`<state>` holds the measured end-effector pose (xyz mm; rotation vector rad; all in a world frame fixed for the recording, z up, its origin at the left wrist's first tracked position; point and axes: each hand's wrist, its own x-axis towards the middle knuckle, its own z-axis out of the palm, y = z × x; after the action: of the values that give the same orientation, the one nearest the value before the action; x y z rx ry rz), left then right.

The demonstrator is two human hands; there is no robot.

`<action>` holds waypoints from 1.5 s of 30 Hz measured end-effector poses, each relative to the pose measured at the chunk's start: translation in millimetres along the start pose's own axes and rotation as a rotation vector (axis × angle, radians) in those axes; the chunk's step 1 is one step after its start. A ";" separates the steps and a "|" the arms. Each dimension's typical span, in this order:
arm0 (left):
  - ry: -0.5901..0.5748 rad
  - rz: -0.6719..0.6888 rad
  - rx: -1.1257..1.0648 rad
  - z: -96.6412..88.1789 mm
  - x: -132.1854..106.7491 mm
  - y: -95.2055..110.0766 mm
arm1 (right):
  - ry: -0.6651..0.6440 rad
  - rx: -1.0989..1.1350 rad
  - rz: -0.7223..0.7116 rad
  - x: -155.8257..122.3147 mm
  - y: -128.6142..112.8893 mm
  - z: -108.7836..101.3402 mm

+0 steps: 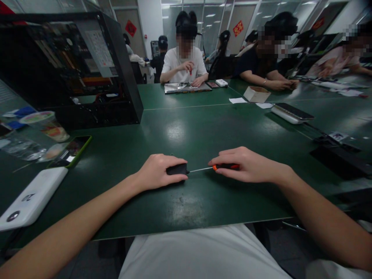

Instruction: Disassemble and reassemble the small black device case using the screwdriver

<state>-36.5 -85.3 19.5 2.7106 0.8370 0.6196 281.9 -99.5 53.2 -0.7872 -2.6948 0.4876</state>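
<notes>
My left hand [158, 170] rests on the green table with thumb and fingers closed round a small black block-shaped object [176, 169]. A short dark nub sticks out of its right end; the exact kind of object I cannot make out. To the right, my right hand [247, 164] grips a screwdriver [226, 166] by its black and orange-red handle. Its thin metal shaft lies almost level and points left, with the tip at or very close to the nub. Part of the handle is hidden under my fingers.
An open black computer case [122, 77] stands at the left. Nearer are a plastic cup [49, 126], a phone [77, 149] and a white power bank [35, 199]. A white device [292, 113] and a cardboard box [257, 94] lie right. Several people sit across the table.
</notes>
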 end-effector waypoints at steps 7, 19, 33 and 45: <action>-0.009 -0.008 -0.012 -1.2 0.3 1.2 | 0.003 -0.013 0.001 -0.2 -0.2 0.1; -0.010 -0.013 -0.016 -0.6 0.2 1.2 | 0.040 -0.027 -0.020 -2.3 0.2 1.5; -0.008 -0.015 -0.024 -1.0 0.7 2.0 | 0.058 -0.012 -0.027 -3.1 0.7 1.8; -0.006 -0.005 -0.016 -0.9 0.2 1.6 | 0.071 -0.016 -0.023 -3.0 -0.2 1.7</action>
<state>-36.0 -86.3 20.9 2.6936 0.8335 0.6143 283.7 -101.7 51.2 -0.7629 -2.6421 0.4252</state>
